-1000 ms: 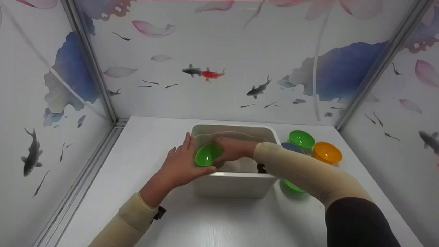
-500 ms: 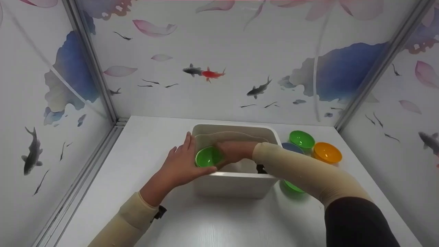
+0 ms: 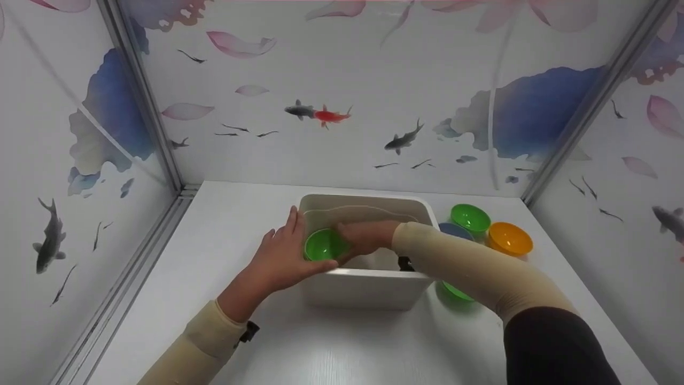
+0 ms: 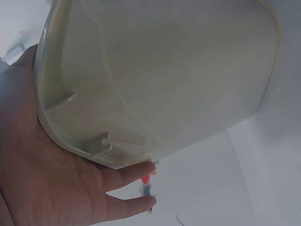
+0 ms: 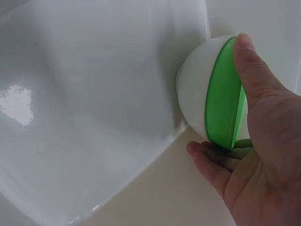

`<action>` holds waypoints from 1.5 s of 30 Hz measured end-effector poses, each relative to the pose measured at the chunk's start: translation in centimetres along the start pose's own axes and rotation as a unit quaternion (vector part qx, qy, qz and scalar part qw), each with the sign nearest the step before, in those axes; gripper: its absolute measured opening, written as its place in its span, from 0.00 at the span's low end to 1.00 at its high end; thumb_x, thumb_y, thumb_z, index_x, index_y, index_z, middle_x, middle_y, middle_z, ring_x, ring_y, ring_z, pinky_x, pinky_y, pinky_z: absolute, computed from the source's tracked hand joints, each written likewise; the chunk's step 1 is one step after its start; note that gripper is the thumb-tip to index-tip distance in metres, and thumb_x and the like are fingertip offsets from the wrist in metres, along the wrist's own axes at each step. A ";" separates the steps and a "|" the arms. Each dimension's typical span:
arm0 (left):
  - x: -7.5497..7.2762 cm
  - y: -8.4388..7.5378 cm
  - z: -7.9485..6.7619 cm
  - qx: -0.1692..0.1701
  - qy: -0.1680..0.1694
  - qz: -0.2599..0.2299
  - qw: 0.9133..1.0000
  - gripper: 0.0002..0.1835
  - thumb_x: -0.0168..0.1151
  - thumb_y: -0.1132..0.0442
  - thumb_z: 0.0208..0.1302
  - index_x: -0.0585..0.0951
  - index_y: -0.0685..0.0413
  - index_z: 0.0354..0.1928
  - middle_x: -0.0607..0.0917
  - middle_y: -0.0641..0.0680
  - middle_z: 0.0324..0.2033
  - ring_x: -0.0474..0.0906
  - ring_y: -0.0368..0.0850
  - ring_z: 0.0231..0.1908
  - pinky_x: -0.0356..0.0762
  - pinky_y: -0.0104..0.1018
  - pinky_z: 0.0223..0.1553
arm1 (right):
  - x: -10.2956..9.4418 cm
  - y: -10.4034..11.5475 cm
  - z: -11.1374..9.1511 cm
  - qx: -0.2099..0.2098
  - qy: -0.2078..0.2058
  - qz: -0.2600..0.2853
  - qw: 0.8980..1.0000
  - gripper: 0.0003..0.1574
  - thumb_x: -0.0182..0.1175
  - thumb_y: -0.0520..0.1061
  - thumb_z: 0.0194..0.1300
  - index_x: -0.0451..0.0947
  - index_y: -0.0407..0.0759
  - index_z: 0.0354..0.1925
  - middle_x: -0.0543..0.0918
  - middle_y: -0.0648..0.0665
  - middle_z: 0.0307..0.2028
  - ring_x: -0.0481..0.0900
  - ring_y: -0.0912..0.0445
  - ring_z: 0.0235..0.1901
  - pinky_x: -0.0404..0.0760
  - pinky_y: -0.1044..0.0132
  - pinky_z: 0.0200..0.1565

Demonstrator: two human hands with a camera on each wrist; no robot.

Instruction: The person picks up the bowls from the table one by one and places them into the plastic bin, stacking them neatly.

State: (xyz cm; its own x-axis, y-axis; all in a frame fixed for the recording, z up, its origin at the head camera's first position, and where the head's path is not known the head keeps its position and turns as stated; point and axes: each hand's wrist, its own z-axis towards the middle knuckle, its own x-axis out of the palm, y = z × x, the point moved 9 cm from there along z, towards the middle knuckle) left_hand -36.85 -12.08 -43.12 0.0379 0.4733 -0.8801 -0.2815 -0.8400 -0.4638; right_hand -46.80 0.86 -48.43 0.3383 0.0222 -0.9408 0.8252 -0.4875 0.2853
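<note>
Bowl [image 3: 323,245] — partly behind right grip [image 3: 364,238]

Left grip [image 3: 283,258] splayed; right grip [image 3: 363,237] curled, right forearm [image 3: 459,262] slanting inward.

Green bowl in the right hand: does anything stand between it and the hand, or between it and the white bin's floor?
Nothing visible separates the right hand from the green bowl; the grip is direct. Between that bowl and the bin floor sits a rounded white shell, seemingly another bowl nested around it.
</note>
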 end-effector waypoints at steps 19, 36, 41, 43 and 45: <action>0.0 0.2 0.1 0.000 0.004 0.007 1.000 0.77 0.64 0.14 0.58 0.47 0.64 0.89 0.46 0.65 0.89 0.61 0.64 0.82 0.56 0.71 0.79 | -3.1 -1.3 -2.2 0.104 0.057 0.032 0.992 0.57 0.77 0.68 0.68 0.69 0.31 0.74 0.83 0.32 0.63 0.83 0.43 0.61 0.82 0.49 0.65; 0.2 0.2 0.2 -0.008 0.000 0.002 1.000 0.77 0.66 0.15 0.57 0.47 0.63 0.89 0.46 0.64 0.89 0.64 0.70 0.79 0.58 0.68 0.79 | -13.0 -0.4 -14.4 0.084 -0.128 0.109 0.982 0.33 0.71 0.54 0.78 0.78 0.41 0.72 0.87 0.40 0.61 0.86 0.47 0.60 0.84 0.45 0.63; 0.2 0.2 0.2 -0.002 -0.001 0.002 1.000 0.75 0.67 0.18 0.59 0.48 0.65 0.89 0.46 0.65 0.89 0.67 0.69 0.78 0.58 0.69 0.78 | -13.4 -0.6 -18.8 0.075 -0.220 0.119 0.965 0.26 0.73 0.48 0.77 0.82 0.40 0.67 0.88 0.43 0.57 0.88 0.49 0.56 0.86 0.42 0.58; 0.2 0.2 0.2 -0.001 -0.001 0.003 1.000 0.75 0.66 0.17 0.59 0.48 0.65 0.89 0.46 0.65 0.89 0.67 0.69 0.78 0.58 0.69 0.78 | -13.0 -0.9 -20.4 0.077 -0.247 0.118 0.959 0.24 0.73 0.47 0.77 0.83 0.40 0.65 0.88 0.44 0.56 0.88 0.49 0.55 0.86 0.43 0.57; 0.1 0.1 0.2 -0.001 -0.001 0.003 1.000 0.76 0.65 0.16 0.58 0.48 0.65 0.89 0.46 0.65 0.89 0.66 0.69 0.78 0.58 0.69 0.78 | -12.5 -1.3 -21.8 0.085 -0.266 0.120 0.953 0.23 0.73 0.45 0.77 0.83 0.40 0.65 0.88 0.44 0.56 0.88 0.49 0.55 0.86 0.43 0.58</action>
State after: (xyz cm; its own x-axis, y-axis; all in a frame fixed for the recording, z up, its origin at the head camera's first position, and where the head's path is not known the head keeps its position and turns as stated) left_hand -37.04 -12.08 -43.28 0.0349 0.4687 -0.8826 -0.2799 -0.8433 -0.4589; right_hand -42.24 20.31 -33.08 0.1935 -0.5323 -0.8242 0.6520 -0.5579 0.5134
